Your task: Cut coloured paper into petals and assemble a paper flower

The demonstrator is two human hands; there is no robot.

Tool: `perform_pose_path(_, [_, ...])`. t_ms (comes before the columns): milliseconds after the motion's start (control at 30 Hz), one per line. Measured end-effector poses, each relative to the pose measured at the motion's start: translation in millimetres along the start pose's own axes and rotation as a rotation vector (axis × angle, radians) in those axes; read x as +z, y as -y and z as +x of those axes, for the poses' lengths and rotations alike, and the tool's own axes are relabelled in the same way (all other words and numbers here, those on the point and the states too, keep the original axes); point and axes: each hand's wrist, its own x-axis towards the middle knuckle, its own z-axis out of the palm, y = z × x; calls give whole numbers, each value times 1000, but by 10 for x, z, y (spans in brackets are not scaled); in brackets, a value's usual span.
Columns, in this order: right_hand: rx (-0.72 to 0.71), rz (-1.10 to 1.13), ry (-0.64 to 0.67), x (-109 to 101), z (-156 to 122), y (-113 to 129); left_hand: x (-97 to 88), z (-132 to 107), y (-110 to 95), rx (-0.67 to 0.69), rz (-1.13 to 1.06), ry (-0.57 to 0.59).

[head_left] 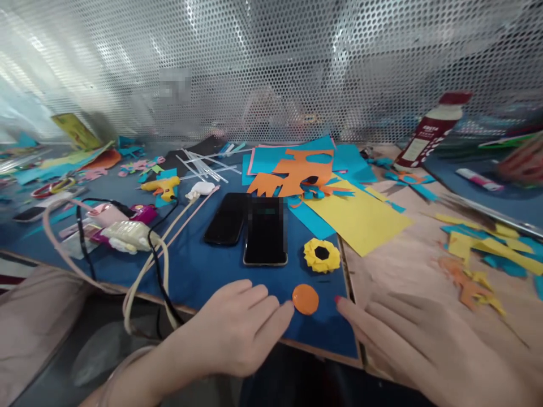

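Note:
Resting at the table's front edge, my left hand (244,325) has its fingers loosely bent, with one fingertip at the left rim of an orange disc (305,299). Nothing shows in its grasp, though its underside is hidden. My right hand (413,333) lies palm down with fingers stretched over brown paper, one red-nailed fingertip a little right of the disc. Just behind the disc is a yellow paper flower (311,263) with a dark centre. Two dark phones, a left one (224,220) and a right one (266,234), lie behind my left hand.
A yellow glue gun (161,186), a power strip (129,234) and looping cables lie left. Glue sticks (206,165), orange paper (292,175) and a yellow sheet (356,217) lie farther back. A bottle (432,133) stands right. Perforated metal (271,56) rises behind.

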Motion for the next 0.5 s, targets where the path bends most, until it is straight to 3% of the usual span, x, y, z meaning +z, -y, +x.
perform_pose_path(300, [173, 230, -78, 267, -139, -17, -2, 95, 58, 72, -42, 82])
perform_pose_path(500, [215, 282, -60, 308, -183, -20, 4, 143, 99, 111, -83, 144])
